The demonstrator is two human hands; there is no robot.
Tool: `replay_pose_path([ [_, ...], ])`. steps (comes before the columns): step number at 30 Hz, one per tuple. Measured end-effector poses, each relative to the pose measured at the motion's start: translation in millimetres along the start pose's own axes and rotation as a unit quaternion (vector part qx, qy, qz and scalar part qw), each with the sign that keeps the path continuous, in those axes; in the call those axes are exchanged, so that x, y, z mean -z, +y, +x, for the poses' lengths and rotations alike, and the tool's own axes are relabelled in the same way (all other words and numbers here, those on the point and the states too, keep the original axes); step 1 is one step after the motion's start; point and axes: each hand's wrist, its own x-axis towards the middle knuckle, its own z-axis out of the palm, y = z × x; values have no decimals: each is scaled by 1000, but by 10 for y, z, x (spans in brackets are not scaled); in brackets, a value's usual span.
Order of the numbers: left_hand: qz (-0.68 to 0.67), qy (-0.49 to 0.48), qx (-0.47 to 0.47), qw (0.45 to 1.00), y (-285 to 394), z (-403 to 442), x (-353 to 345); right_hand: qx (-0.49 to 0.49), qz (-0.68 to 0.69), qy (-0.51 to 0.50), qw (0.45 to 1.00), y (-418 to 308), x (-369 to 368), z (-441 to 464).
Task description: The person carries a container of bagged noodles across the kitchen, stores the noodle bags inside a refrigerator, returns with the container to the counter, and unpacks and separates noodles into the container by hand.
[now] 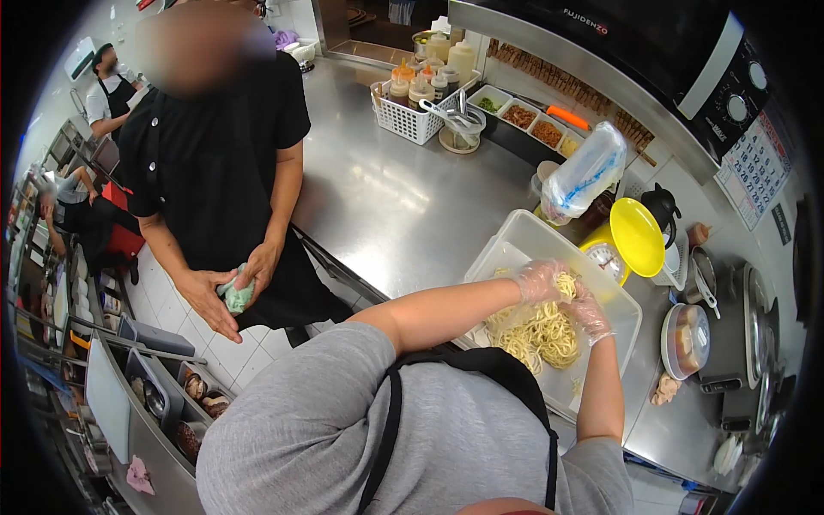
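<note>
My left hand (pixel 541 281), in a clear plastic glove, is closed around some pale yellow noodles at the far side of a translucent white plastic tub (pixel 629 330). Beside it my right hand (pixel 590 316), gloved as well, grips part of the same strands; its fingertips are partly hidden. A heap of noodles (pixel 546 336) lies in the tub under both hands, some of it beneath a thin clear plastic film. Just beyond the tub stands a yellow kitchen scale (pixel 606 260) with a round yellow pan (pixel 636 237).
A person in black (pixel 215 163) stands at the left, holding a green cloth (pixel 237 294). On the steel counter (pixel 369 197) are a white basket of squeeze bottles (pixel 412 120), topping containers (pixel 519 118), a plastic bag roll (pixel 588 172) and a lidded round container (pixel 685 342).
</note>
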Motion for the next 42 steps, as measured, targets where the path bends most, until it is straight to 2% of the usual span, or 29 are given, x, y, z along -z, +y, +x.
replay_pose_path([
  [2, 8, -11, 12, 1000, -43, 40, 11, 6, 14, 0, 1000, -31, -4, -15],
  [4, 13, -33, 24, 999, -5, 40, 46, 14, -50, 32, 998, -188, -52, -92],
  [6, 171, 16, 81, 982, 77, -20, 110, 7, -146, -14, 989, -73, 88, 14],
  [8, 160, -41, 71, 984, 75, -78, 188, 36, -165, -51, 984, -9, 196, -15],
  [10, 188, -126, 24, 974, 83, -119, 194, -41, -169, -121, 977, -549, 24, -228],
  [12, 199, -155, 8, 968, 57, -103, 126, 55, -224, -106, 967, -124, 134, -109],
  [13, 215, -156, 5, 964, 36, -77, 94, 44, -217, -95, 970, -104, 120, -148],
  [14, 212, -168, -3, 963, -20, -29, 73, 105, -317, -20, 942, -95, 56, -141],
  [15, 140, -159, -49, 976, -134, 30, 36, 165, -413, 52, 894, -88, 43, -126],
  [16, 66, -148, -91, 982, -158, 37, 33, 158, -410, 57, 897, -38, 102, -78],
  [17, 65, -157, -92, 981, -171, 34, 7, 138, -178, 3, 974, 17, 161, -6],
  [18, -28, -106, -100, 989, -80, 21, 37, 113, 65, -50, 990, 62, 205, 30],
  [19, -121, -53, -106, 986, 40, 6, 91, 110, 68, -45, 991, -41, 240, -30],
  [20, -123, -60, -106, 985, 163, -4, 154, 71, 97, -10, 993, -169, 326, -119],
  [21, -238, -29, -48, 970, 322, -18, 243, 32, 125, 26, 991, -280, 379, -200],
  [22, -349, 3, 13, 937, 397, -22, 290, 29, 125, 31, 991, -315, 407, -242],
  [23, -439, -10, 17, 898, 213, 41, 216, 35, 140, 3, 990, -339, 421, -272],
  [24, -441, -12, 20, 897, 209, 63, 203, 40, 156, -26, 987, -335, 424, -283],
  [26, -332, -23, -15, 943, 192, 81, 196, 34, 110, -33, 993, -257, 359, -219],
  [28, -333, -35, -44, 941, 129, 85, 169, 87, 63, 7, 994, -338, 181, -240],
  [30, -252, -72, -19, 965, 111, 71, 166, 92, 16, 4, 996, -224, 205, -153],
  [31, -261, -136, -44, 955, 126, 66, 216, 81, -35, 35, 995, -162, 216, -129],
  [32, -260, -136, -45, 955, 139, 62, 214, 69, -87, 67, 992, -104, 242, -107],
  [33, -242, -130, -44, 961, 133, 58, 191, 70, -86, 67, 992, -92, 261, -98],
  [35, -222, -125, -44, 966, 110, 57, 166, 35, 2, 20, 999, -64, 288, -81],
  [37, -353, -70, 29, 932, 118, 52, 171, 29, 13, 19, 999, -317, 200, -175],
  [38, -353, -71, 29, 933, 136, 45, 197, 23, 21, 19, 999, -408, 171, -211],
  [41, -287, -42, 62, 955, 268, 31, 321, 22, 108, -8, 994, -354, 241, -181],
  [42, -244, -73, 48, 966, 231, 60, 307, 22, 107, -9, 994, -402, 241, -225],
])
